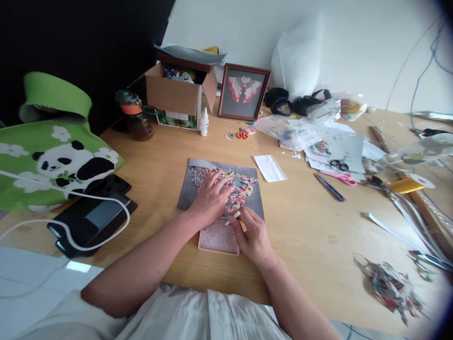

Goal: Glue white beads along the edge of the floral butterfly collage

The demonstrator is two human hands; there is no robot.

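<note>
My left hand (pixel 211 197) lies flat with fingers spread on a floral, collar-shaped fabric piece (pixel 247 183), which rests on a grey sheet (pixel 184 196). Between the pinched fingers of my right hand (pixel 254 232) is a slim white stick (pixel 232 218). Its tip is over the sheet's lower edge, close to a pink tray (pixel 218 253) scattered with many tiny white bits, perhaps beads. My right fingers partly cover the tray's right side, and my left hand hides the middle of the fabric.
A white paper packet (pixel 271 168) lies right of the sheet. Behind stand a glue bottle (pixel 204 123), a cardboard box (pixel 173 101), a framed collar (pixel 244 92) and a drink bottle (pixel 138 120). Phones (pixel 94 215) lie left; a cutter (pixel 330 187) and fabric scraps (pixel 392 288) lie right.
</note>
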